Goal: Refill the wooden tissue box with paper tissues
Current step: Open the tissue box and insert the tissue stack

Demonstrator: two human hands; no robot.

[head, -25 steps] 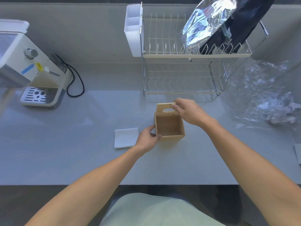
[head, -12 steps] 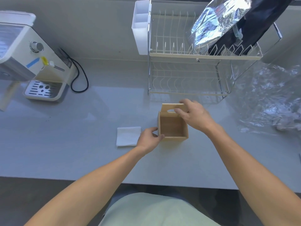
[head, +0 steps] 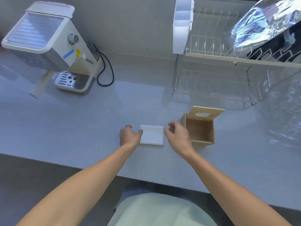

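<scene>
Two hands flank tissues (head: 151,135) — box (head: 200,129) rt.

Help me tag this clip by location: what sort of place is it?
Most likely a home kitchen counter. A coffee machine stands at the back left of the grey counter, and a wire dish rack with a white cutlery holder stands at the back right.
</scene>
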